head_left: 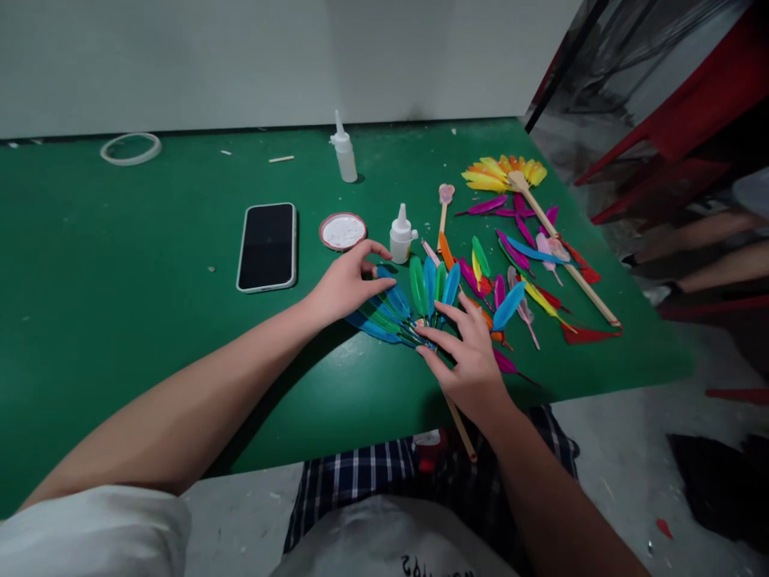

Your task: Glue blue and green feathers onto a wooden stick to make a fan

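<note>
A fan of blue and green feathers on a thin wooden stick lies at the table's front edge. My right hand holds it near the quills, its thumb and fingers pressed around the base of the feathers. At the fan's upper left, my left hand has its thumb and a curled finger at the tip of a blue feather. Just behind the fan stands a small white glue bottle with a pointed nozzle. Parts of the fan's base are hidden under my right fingers.
Loose coloured feathers are scattered to the right. Beyond them lies a yellow feather fan on a stick. A phone, a round lid, a second bottle and a clear ring are on the green table.
</note>
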Available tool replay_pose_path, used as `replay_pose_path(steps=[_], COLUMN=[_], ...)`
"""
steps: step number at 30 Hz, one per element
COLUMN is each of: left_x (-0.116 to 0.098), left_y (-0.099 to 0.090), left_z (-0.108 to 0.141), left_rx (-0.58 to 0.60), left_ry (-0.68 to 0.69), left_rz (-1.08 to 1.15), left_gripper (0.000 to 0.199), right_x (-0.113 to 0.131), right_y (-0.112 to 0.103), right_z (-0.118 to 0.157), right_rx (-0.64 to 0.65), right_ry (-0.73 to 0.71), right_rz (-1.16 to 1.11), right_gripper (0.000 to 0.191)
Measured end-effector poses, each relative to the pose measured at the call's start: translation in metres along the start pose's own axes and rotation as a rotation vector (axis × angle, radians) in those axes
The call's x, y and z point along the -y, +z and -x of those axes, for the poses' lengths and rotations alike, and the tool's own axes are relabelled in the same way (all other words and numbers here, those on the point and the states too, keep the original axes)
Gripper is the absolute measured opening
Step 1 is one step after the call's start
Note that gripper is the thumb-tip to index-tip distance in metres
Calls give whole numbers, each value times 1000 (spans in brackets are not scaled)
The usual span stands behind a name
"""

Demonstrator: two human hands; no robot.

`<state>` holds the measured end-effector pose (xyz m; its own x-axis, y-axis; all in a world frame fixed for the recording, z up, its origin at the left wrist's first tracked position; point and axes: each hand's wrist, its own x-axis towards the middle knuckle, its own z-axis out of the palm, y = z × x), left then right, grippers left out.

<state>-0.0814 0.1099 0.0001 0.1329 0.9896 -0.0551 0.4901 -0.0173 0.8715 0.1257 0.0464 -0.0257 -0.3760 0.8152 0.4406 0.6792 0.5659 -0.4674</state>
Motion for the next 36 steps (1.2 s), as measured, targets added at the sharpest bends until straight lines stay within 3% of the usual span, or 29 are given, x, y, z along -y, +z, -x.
replay_pose_path(steps=[10, 15, 21, 25, 29, 32, 36], left_x=[0, 1, 1, 3, 3, -1, -6], left_y=[0, -1, -1, -7, -17, -19, -15], left_z=[1, 0, 0, -2, -3, -3, -4], left_rx=[-7, -4, -18, -63, -124, -78, 8], left_ry=[23, 19, 18, 4, -140, -214, -165], left_rz=[-33, -33, -26, 83, 278, 261, 132], left_gripper=[32, 33, 35, 31, 26, 31, 39], right_x=[7, 9, 8, 5, 5, 6, 7], right_y=[-9, -15, -9, -7, -7, -7, -7], right_z=[-4, -6, -3, -2, -2, -2, -2], right_rx=[68, -11, 5, 4, 15, 6, 9], right_ry=[67, 71, 38, 19, 15, 6, 7], right_rz=[-12, -9, 31, 29, 35, 39, 59], right_gripper=[21, 23, 18, 18, 20, 20, 20])
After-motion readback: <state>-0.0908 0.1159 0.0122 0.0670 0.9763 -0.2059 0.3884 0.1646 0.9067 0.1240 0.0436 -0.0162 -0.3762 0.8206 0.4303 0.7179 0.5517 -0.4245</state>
